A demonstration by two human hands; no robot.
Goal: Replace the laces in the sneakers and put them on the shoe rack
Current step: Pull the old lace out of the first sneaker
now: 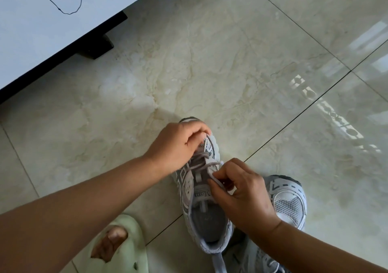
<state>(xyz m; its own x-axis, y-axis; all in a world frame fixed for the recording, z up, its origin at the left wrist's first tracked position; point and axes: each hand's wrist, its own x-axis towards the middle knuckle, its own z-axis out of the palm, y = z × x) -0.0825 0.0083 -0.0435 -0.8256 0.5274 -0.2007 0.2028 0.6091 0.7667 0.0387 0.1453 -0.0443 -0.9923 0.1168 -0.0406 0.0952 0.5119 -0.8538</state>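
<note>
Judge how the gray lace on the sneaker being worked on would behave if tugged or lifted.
Probably floppy: the lace bends loosely across the sneaker and curves where the right hand pinches it. Likely light. The left hand steadying the toe suggests tugging could slide the sneaker on the glossy floor.

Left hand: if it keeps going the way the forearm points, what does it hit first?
Probably nothing new: the left hand already rests on the toe of the grey-and-white mesh sneaker. Past the toe, only bare glossy beige marble floor tile shows; depth unclear.
</note>
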